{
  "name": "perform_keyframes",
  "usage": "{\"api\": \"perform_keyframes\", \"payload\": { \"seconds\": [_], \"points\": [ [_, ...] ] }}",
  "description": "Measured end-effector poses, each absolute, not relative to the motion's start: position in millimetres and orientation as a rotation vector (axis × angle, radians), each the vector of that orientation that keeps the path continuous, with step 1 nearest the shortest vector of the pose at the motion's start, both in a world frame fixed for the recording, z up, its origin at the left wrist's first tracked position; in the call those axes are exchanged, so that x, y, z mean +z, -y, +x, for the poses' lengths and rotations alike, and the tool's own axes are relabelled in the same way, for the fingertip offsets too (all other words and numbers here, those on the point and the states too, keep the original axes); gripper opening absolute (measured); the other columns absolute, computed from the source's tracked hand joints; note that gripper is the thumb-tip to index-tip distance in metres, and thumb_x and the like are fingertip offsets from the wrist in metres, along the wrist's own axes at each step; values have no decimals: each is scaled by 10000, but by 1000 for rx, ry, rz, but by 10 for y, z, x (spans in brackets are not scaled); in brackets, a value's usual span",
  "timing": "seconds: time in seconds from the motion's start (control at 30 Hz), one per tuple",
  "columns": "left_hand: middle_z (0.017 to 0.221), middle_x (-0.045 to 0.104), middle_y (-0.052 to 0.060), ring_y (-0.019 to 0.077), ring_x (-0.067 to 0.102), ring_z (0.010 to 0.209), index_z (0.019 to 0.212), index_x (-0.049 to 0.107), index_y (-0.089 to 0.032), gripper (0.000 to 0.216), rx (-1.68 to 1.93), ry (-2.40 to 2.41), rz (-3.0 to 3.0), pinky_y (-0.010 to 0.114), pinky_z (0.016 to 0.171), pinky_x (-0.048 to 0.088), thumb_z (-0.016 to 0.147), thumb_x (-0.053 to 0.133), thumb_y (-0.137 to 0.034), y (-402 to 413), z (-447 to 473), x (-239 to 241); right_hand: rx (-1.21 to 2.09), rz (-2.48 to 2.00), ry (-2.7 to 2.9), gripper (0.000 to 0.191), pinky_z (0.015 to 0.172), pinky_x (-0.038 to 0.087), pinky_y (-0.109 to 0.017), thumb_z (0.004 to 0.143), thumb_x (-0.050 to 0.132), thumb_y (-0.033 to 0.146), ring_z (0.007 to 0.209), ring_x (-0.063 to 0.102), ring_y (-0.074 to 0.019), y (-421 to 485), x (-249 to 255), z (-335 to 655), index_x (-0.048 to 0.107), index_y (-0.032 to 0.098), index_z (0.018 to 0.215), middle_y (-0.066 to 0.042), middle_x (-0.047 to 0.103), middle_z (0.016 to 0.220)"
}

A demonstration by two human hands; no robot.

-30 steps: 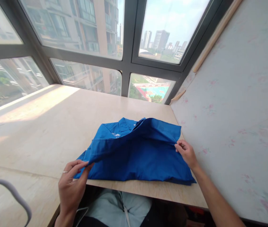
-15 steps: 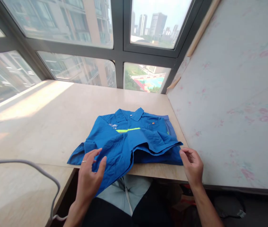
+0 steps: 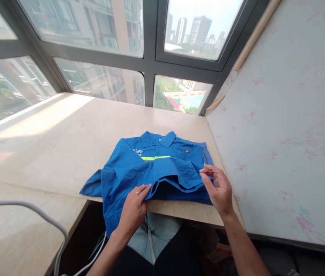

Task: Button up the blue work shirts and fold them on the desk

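A blue work jacket (image 3: 133, 172) lies front up, with its collar towards the window, a yellow-green stripe across the chest and a white print on one side. Its left sleeve part hangs over the counter's front edge. My left hand (image 3: 136, 203) is closed on the jacket's near hem, thumb hidden beneath. At the jacket's right edge, my right hand (image 3: 218, 189) has thumb and fingers brought together on the cloth; the exact grip is partly hidden. Between the hands the hem arches up, leaving a dark gap under it.
Paler blue folded cloth (image 3: 206, 153) shows beneath the jacket's right side. The pale counter (image 3: 56, 153) reaches to the windows, and a flowered wall (image 3: 280, 153) bounds it on the right. A grey cable (image 3: 36, 209) curves across the lower left, above the counter.
My left hand has moved right and closed on the hem, having been open over the cloth. My right hand has moved left and up, and the hem's right corner has shifted inward.
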State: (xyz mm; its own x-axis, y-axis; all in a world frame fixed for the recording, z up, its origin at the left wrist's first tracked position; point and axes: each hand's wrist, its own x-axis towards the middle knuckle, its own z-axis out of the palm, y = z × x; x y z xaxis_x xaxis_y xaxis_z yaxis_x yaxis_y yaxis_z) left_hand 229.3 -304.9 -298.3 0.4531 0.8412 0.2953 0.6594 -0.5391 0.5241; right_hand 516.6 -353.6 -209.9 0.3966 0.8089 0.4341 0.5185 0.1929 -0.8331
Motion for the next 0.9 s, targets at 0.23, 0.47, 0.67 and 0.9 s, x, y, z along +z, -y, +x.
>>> {"api": "perform_keyframes", "payload": {
  "seconds": [0.23, 0.47, 0.67, 0.9],
  "points": [
    [1183, 715, 38, 201, 680, 1059, 1247, 668, -313, 556, 960, -1143, 2442, 368, 923, 573, 845, 411, -25, 3130, 2132, -2987, 744, -1663, 1596, 471, 657, 573, -340, 866, 569, 332, 645, 648, -152, 2393, -2026, 5425, 488, 178, 1303, -57, 677, 1008],
    [1174, 719, 51, 234, 682, 1063, 1197, 692, -297, 523, 1040, -1149, 2499, 429, 901, 588, 824, 450, -21, 3164, 2163, -3083, 261, -1964, 2484, 712, 1066, 419, -393, 794, 514, 75, 1334, 475, -279, 1145, -2287, 5276, 351, 139, 1484, -174, 406, 1519],
    [1116, 738, 30, 166, 698, 1016, 1224, 668, -307, 538, 1251, -1116, 2244, 300, 870, 594, 856, 426, 3, 3135, 2117, -2972, 262, -1964, 2810, 481, 825, 503, -369, 742, 619, 138, 1037, 652, -314, 819, -2163, 5229, 657, 201, 1217, -148, 642, 1234],
    [1155, 720, 43, 217, 686, 1040, 1117, 717, -325, 469, 1510, -1076, 2059, 354, 843, 598, 848, 501, -7, 3058, 1874, -2610, 4, -1841, 2873, 140, 767, 450, -293, 733, 645, 232, 895, 637, -238, 467, -1286, 5472, 746, 207, 826, -48, 721, 852]
  ]
}}
